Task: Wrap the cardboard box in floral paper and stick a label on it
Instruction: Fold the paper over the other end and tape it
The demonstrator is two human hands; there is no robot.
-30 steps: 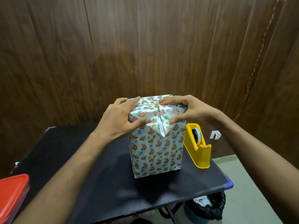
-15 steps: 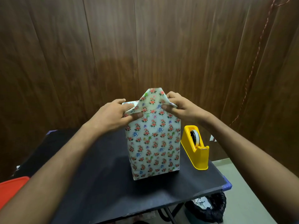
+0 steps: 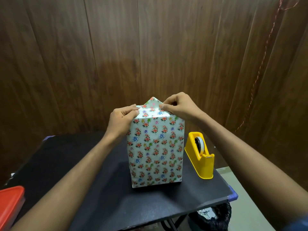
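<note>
The box [image 3: 155,150] stands upright on the black table [image 3: 106,194], covered in white paper with small red and blue flowers. At its top a triangular paper flap [image 3: 152,104] points upward. My left hand [image 3: 122,120] pinches the paper at the top left corner. My right hand [image 3: 179,106] pinches the flap's right edge at the top right corner. The box's top face is hidden from here. No label is in view.
A yellow tape dispenser [image 3: 200,155] sits right of the box, close to it. A red-lidded container [image 3: 10,204] is at the table's near left corner. A dark bin [image 3: 215,217] stands below the table's right edge. A wooden wall rises behind.
The folded-down top flap has been lifted upright into a point. My hands went from pressing the top folds to pinching the paper at the two upper corners. The view dropped lower.
</note>
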